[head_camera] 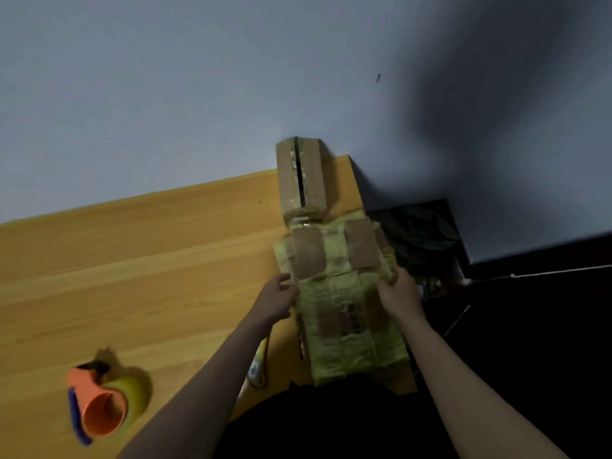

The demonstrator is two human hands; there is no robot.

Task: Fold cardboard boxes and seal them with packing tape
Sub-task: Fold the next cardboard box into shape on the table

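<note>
Here, going left to right: a tape dispenser [99,400] lies well apart on the wooden surface [139,260]. The left hand [276,299] pinches the left edge of the flattened box [341,293], which lies at the surface's right end, just in front of a folded box [303,177]. The right hand [399,291] curls its grip round the opposite edge. Old tape covers the card, so it likely feels light, limp and slick; the edges look the safest hold.

A wooden counter [132,260] is standing against a plain pale grey wall [198,77]. Right of the fingers, the floor [530,326] is lying in darkness, and a large shadow is falling on the wall.
</note>
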